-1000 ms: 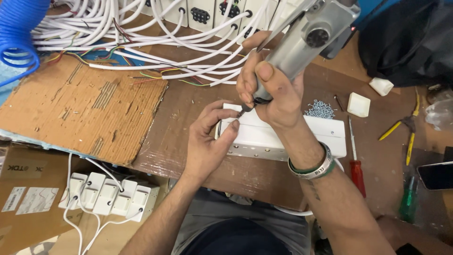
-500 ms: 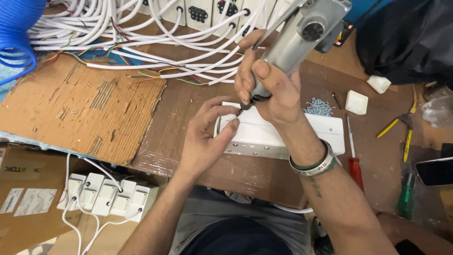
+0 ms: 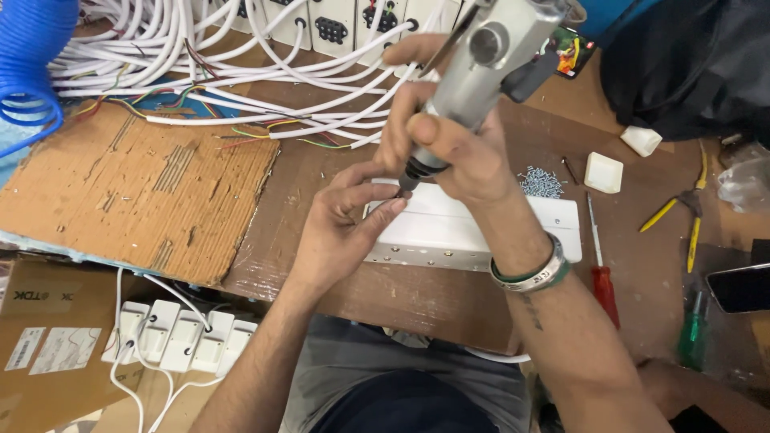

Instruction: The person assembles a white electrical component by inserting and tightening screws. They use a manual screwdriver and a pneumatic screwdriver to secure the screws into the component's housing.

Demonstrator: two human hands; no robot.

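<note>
- Your right hand (image 3: 449, 148) clenches the grey power screwdriver (image 3: 481, 72); its tip meets the white casing (image 3: 473, 228) directly below.
- Your left hand (image 3: 341, 224) pinches beside that tip, steadying; a slipping bit could jab those fingers.

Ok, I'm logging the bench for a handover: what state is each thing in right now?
Right hand: gripping the powered screwdriver, bit down on the white casing.
Left hand: fingertips at the bit, steadying the casing.
Screws: loose pile.
Red screwdriver: lying unused.
Yellow pliers: lying unused.
</note>
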